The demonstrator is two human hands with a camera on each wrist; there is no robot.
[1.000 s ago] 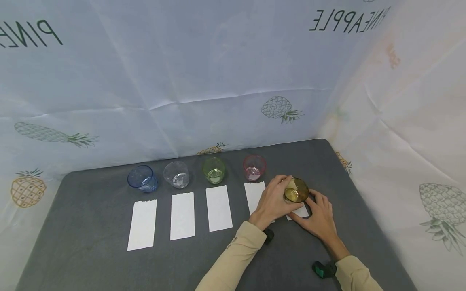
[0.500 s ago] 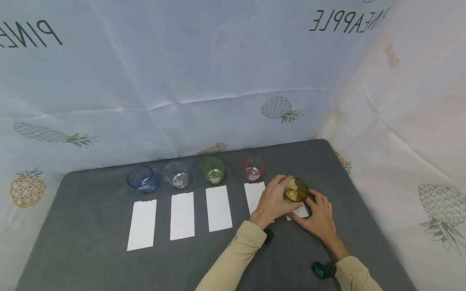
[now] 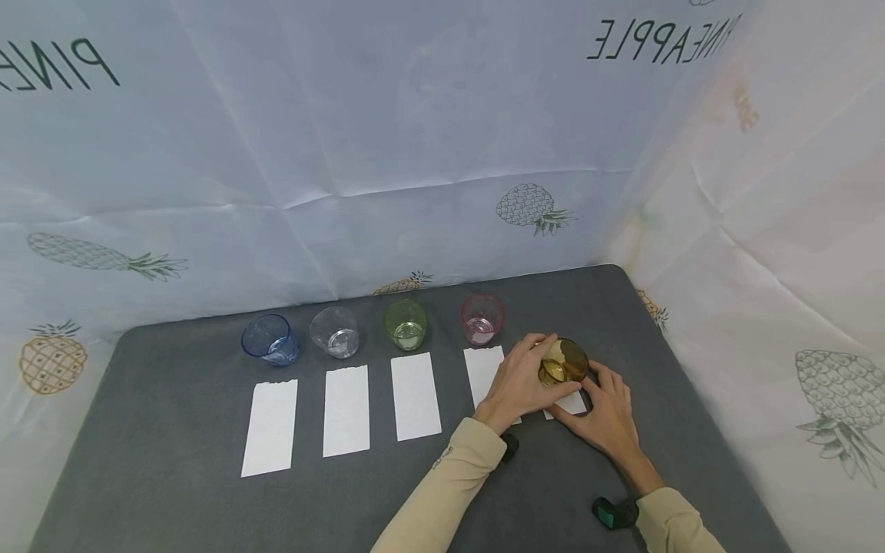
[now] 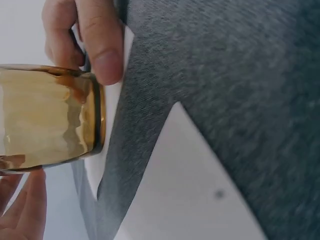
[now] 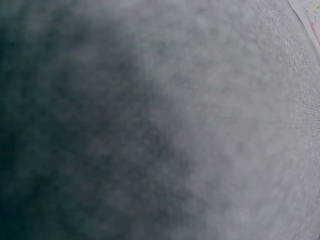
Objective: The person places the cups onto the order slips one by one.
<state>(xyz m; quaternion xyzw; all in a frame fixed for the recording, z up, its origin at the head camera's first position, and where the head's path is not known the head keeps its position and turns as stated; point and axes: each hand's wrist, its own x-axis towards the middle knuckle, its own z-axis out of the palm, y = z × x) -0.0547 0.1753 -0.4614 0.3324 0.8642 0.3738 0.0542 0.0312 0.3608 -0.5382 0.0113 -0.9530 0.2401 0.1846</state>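
An amber glass tumbler (image 3: 563, 362) is near the table's right side, over a white paper strip (image 3: 570, 402). My left hand (image 3: 520, 378) grips it from the left, thumb across its near side. My right hand (image 3: 607, 407) curls round its lower part from the right. In the left wrist view the amber tumbler (image 4: 45, 117) stands close over the paper, with the right thumb (image 4: 106, 62) right at its base and left fingers (image 4: 30, 205) on its other side. The right wrist view holds only blurred grey surface; the hand is out of it.
Along the back of the grey table (image 3: 180, 415) stand a blue tumbler (image 3: 271, 340), a clear one (image 3: 335, 332), a green one (image 3: 406, 324) and a pink one (image 3: 482, 319). White strips (image 3: 270, 428) lie before them. Patterned cloth (image 3: 311, 138) hangs behind and at the right.
Over the last half second the amber tumbler has shifted very slightly to the right, and the left hand with it. The right hand has stayed in place.
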